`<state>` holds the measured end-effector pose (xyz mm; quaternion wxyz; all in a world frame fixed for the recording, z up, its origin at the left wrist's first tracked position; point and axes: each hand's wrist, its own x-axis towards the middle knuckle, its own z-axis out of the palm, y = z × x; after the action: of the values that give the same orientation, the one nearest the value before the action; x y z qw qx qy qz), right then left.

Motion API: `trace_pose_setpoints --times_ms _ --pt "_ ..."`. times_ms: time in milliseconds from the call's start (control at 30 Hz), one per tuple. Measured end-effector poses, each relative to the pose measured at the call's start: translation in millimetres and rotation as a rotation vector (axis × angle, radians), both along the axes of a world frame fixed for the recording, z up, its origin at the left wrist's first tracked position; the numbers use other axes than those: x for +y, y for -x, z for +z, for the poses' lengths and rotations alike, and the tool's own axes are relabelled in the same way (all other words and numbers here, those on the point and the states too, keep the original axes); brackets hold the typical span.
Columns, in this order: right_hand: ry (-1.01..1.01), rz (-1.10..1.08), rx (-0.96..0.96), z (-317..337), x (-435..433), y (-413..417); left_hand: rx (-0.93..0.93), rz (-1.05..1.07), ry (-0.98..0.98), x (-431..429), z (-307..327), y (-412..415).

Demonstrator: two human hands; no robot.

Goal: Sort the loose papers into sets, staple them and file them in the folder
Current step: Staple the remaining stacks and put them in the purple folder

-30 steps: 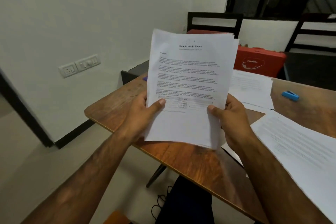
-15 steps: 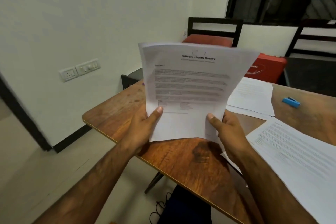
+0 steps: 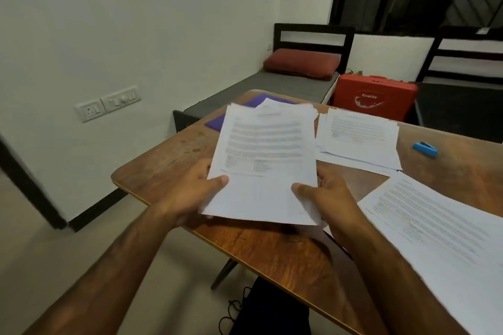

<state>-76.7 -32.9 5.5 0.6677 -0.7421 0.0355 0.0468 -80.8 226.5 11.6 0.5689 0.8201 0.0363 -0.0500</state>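
A stack of printed white papers (image 3: 265, 160) is tilted low over the wooden table (image 3: 285, 253), blurred by motion. My left hand (image 3: 196, 190) grips its lower left edge, thumb on top. My right hand (image 3: 324, 196) grips the lower right edge, thumb on the page. A purple folder (image 3: 217, 121) lies flat behind the stack, mostly hidden by it. A second pile of papers (image 3: 359, 139) lies on the table to the right. A third pile (image 3: 446, 231) lies at the near right. A blue stapler (image 3: 425, 148) sits at the far right.
A red case (image 3: 375, 96) stands behind the table. A bed with a grey mattress (image 3: 272, 87) and a red pillow (image 3: 302, 62) runs along the white wall. Wall sockets (image 3: 107, 103) are at the left. The table's near edge runs diagonally.
Both hands have lowered the stack from upright in front of the camera to nearly flat over the table. The folder, bed and pillow behind it have come into view.
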Motion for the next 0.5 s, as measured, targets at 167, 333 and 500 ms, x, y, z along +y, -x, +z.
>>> trace_pose_setpoints --times_ms 167,333,500 --pt "0.068 0.169 0.155 -3.6 8.5 7.6 0.219 -0.101 -0.243 17.9 -2.3 5.9" --pt "0.356 0.086 0.108 -7.5 10.4 12.5 0.221 -0.138 -0.423 13.8 -0.3 2.9" --pt "0.948 -0.056 0.081 -5.8 2.4 11.1 0.108 -0.025 -0.834 11.4 3.5 -0.9"
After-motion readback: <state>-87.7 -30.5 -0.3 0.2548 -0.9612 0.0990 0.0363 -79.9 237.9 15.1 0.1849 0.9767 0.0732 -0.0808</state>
